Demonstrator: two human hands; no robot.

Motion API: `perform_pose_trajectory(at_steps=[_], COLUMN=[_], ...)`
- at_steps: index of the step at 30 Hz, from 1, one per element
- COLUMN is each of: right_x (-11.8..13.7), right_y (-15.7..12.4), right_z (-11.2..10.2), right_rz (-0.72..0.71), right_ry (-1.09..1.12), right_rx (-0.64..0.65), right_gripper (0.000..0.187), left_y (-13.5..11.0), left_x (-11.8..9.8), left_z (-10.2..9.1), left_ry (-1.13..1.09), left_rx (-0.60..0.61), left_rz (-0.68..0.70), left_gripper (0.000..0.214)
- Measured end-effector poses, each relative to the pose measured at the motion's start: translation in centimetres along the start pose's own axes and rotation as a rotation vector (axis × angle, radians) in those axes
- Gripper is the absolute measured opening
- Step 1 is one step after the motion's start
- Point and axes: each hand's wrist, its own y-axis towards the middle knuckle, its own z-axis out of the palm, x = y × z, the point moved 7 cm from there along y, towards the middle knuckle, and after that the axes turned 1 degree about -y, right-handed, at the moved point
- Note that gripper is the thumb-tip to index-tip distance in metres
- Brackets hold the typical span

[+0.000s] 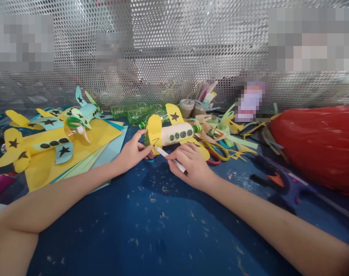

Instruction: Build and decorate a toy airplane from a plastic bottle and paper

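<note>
A toy airplane (177, 134), made from a green plastic bottle wrapped in pale paper, lies on the blue table before me. It has yellow wings, one showing a black star, and a row of dark round windows on its side. My left hand (135, 150) grips its yellow tail piece (155, 128) at the left end, thumb on the front. In my right hand (191, 165) is a white marker (172, 160), held like a pen, its tip at the tail piece. Black zigzag lines show on the paper there. My right fingers partly cover the near wing.
Finished-looking paper airplanes (49, 140) and coloured sheets (102, 134) lie at left. Green bottles (147, 114), paper scraps (234, 134) and cups of sticks (187, 108) stand behind. At right are a glue gun (292, 188) and a red bulky object (318, 145). Perforated metal (174, 50) closes the back.
</note>
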Motion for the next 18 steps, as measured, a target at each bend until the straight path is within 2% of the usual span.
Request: perform_pose_trajectory(at_steps=[18], right_x=[-0.77], right_y=[-0.33], right_z=[0.40], right_rz=[0.042], right_ry=[-0.013], right_rx=[0.002], right_gripper=[0.008], left_y=[0.04], left_x=[-0.10], left_z=[0.00], left_ry=[-0.001], left_rx=[0.000], left_rz=[0.000], left_gripper=[0.054])
